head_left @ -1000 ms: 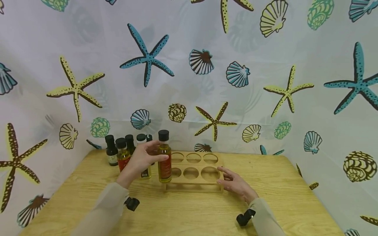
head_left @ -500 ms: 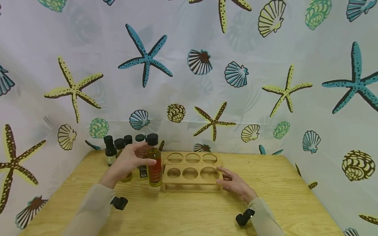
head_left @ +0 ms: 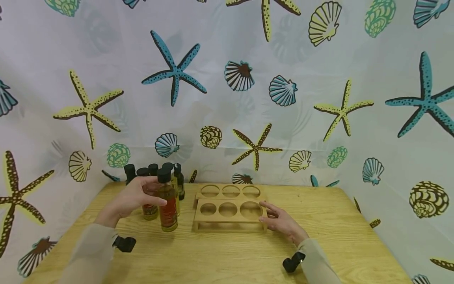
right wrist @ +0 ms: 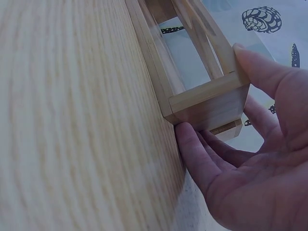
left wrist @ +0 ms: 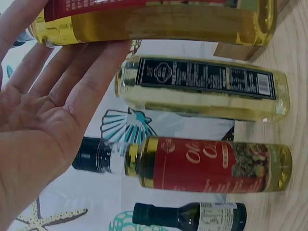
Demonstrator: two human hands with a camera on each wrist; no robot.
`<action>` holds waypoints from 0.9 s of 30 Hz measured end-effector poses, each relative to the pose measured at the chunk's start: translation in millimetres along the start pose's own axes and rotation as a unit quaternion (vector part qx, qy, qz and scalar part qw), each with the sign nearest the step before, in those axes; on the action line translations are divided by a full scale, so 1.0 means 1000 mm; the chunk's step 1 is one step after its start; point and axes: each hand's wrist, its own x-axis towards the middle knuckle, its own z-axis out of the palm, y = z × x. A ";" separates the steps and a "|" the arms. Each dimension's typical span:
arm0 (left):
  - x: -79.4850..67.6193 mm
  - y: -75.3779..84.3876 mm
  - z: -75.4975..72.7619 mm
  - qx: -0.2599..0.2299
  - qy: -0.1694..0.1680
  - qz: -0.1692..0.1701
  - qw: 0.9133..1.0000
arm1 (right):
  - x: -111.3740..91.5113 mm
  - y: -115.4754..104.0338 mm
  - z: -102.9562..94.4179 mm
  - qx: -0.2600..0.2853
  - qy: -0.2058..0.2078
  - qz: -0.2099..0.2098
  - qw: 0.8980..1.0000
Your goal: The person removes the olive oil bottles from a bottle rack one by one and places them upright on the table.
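Observation:
My left hand [head_left: 129, 199] grips a glass bottle of olive oil [head_left: 168, 209] with a red label and black cap, thumb in front. It stands upright, left of the rack; I cannot tell whether its base touches the table. At the right end of a two-step wooden bottle rack [head_left: 230, 221] with round holes, my right hand [head_left: 283, 225] holds the end panel [right wrist: 211, 108] between thumb and fingers. Beside the held bottle, the left wrist view shows a clear bottle [left wrist: 207, 89] with a black label and another red-label olive oil bottle [left wrist: 216, 165].
A small dark bottle [left wrist: 192, 215] with a pale label stands among the group at the back left. Another dark bottle [head_left: 179, 183] is behind the held one. A shell-patterned curtain [head_left: 227, 114] closes off the back of the wooden table [head_left: 220, 256].
My left hand has carried the olive oil bottle leftward and nearer, away from the rack's left end, in front of the other bottles. My right hand stays on the rack.

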 end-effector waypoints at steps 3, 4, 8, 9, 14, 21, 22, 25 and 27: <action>-0.004 -0.007 -0.006 -0.003 -0.001 0.001 1.000 | -0.001 0.000 0.000 0.002 -0.002 -0.001 1.000; -0.005 -0.009 -0.008 -0.006 -0.001 0.002 1.000 | -0.001 0.000 0.000 0.002 -0.002 -0.001 1.000; -0.010 -0.019 -0.015 -0.003 0.011 -0.003 1.000 | -0.001 0.000 -0.001 0.001 -0.004 -0.001 1.000; -0.012 -0.021 -0.017 -0.001 0.016 -0.006 1.000 | -0.001 0.000 -0.002 0.002 -0.005 0.001 1.000; -0.019 -0.030 -0.026 0.017 0.036 -0.016 0.999 | -0.001 0.000 -0.002 0.003 -0.006 0.000 1.000; -0.025 -0.044 -0.040 0.018 0.038 -0.019 0.999 | -0.002 0.001 -0.001 0.004 -0.004 0.004 1.000; -0.026 -0.045 -0.042 0.016 0.039 -0.019 0.999 | -0.001 0.001 -0.001 0.003 -0.002 0.004 1.000; -0.028 -0.051 -0.045 0.017 0.042 -0.023 0.999 | 0.000 0.003 -0.001 0.001 0.000 0.005 1.000; -0.030 -0.055 -0.048 0.016 0.041 -0.032 0.999 | 0.001 0.004 -0.001 -0.001 0.000 0.005 1.000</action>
